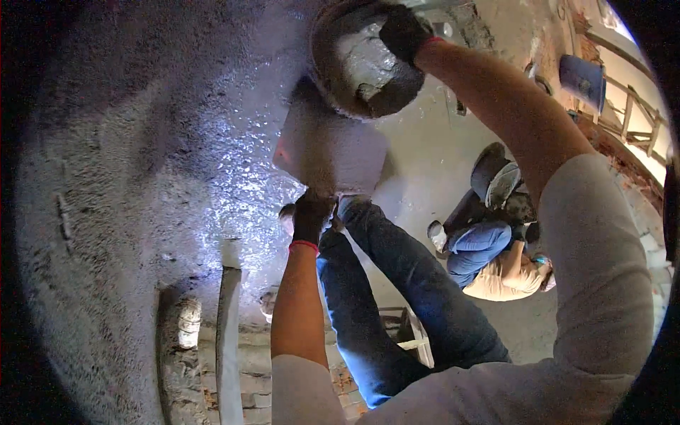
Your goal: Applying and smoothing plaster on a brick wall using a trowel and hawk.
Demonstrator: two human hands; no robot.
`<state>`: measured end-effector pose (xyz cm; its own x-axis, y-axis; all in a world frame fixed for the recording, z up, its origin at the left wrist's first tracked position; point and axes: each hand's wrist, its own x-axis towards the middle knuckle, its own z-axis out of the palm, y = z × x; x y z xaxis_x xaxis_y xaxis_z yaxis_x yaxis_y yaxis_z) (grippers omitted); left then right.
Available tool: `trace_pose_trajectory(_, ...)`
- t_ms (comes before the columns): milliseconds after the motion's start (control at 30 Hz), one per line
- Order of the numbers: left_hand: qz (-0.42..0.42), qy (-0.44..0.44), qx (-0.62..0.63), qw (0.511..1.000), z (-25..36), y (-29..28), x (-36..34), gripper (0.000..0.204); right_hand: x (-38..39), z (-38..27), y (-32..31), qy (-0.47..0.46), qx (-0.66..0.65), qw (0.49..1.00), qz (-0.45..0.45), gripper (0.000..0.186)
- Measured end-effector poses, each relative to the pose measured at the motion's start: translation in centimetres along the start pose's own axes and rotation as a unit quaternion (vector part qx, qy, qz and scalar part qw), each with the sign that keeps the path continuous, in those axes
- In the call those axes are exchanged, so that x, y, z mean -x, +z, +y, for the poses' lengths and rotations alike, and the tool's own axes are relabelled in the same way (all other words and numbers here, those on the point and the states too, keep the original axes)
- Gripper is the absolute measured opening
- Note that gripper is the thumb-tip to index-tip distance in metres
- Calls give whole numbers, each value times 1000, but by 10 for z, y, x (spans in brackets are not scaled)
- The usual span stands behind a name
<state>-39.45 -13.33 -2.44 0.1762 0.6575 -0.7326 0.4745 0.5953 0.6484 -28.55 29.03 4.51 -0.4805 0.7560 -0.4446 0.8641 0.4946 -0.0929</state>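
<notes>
My right hand (405,34), in a dark glove, grips the rim of a round, mortar-crusted bucket (327,67). The bucket is tipped so that its mouth shows, with wet grey mortar (368,57) inside. Just below it is a flat, four-sided grey plate (336,156), slightly blurred. My left hand (312,216), also gloved, is closed at the plate's lower edge; whether it has a handle is hidden by the glove. The plate's upper edge lies close under the bucket, but I cannot tell if they touch. Left of both, the rough grey wall (234,177) glistens with wet mortar.
A person (496,262) in blue trousers crouches at the right, beside dark buckets (496,177). Farther right are a blue container (582,79) and wooden framing (630,113). A long pale strip (228,340) stands at lower left, near bare brickwork (244,386). The grey floor (418,152) looks wet.
</notes>
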Motion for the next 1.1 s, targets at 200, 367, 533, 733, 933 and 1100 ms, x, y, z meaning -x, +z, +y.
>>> trace_pose_trajectory(200, 151, 165, -237, 945, 8, -7, -21, 21, 28, -16, 11, -27, 55, 984, -166, 21)
trace_pose_trajectory(367, 153, 126, -163, 966, 12, -22, -30, 15, 54, -17, -9, 199, -123, 874, -427, 21)
trace_pose_trajectory(533, 176, 191, -228, 938, 3, -26, -34, 14, 32, -13, -21, -48, 35, 979, -194, 23)
trace_pose_trajectory(733, 88, 170, -318, 929, -9, -22, -44, 15, 22, -20, 41, -144, 210, 948, -191, 24)
trace_pose_trajectory(933, 89, 176, -269, 943, -15, -23, -50, 20, 58, -16, 17, -257, 255, 928, -93, 26)
trace_pose_trajectory(1100, 89, 55, -164, 981, -13, -21, -51, 21, 125, -29, -64, -211, 232, 946, -88, 20)
